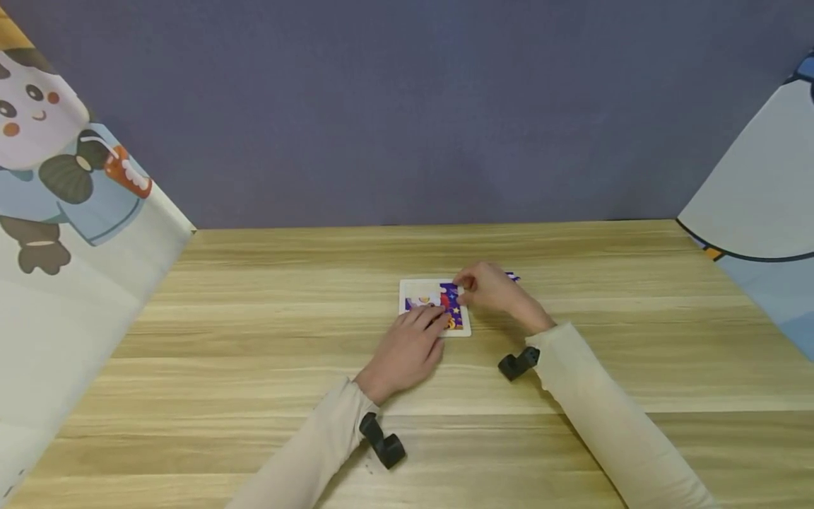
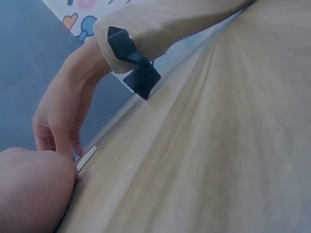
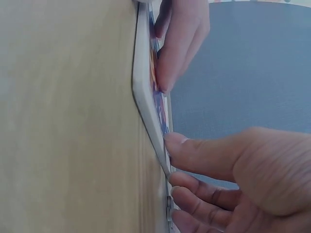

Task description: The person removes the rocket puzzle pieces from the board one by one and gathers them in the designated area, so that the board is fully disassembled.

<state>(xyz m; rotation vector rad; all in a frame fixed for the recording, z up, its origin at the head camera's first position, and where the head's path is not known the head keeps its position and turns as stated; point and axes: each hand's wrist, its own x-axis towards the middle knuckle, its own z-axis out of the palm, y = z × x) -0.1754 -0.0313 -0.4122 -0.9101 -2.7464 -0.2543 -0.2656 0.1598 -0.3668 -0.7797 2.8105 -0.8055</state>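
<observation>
A small jigsaw puzzle board (image 1: 467, 322) with a white rim lies flat on the table. Its picture is purple with stars and red and yellow parts, and a pale bare patch shows at its upper left. My left hand (image 1: 410, 350) rests on the board's lower part, fingers extended over the picture and hiding some of it. At the upper right corner, my right hand (image 1: 490, 288) grips the board's edge between thumb and curled fingers. In the right wrist view the thumb (image 3: 199, 153) lies on the picture side, by the white rim (image 3: 146, 92).
Just behind my right hand, a purple puzzle piece (image 1: 512, 276) partly shows on the wooden table (image 1: 286, 283). A dark blue-grey panel (image 1: 432, 120) stands along the far edge. Cartoon-printed panels (image 1: 95, 233) flank the table on both sides.
</observation>
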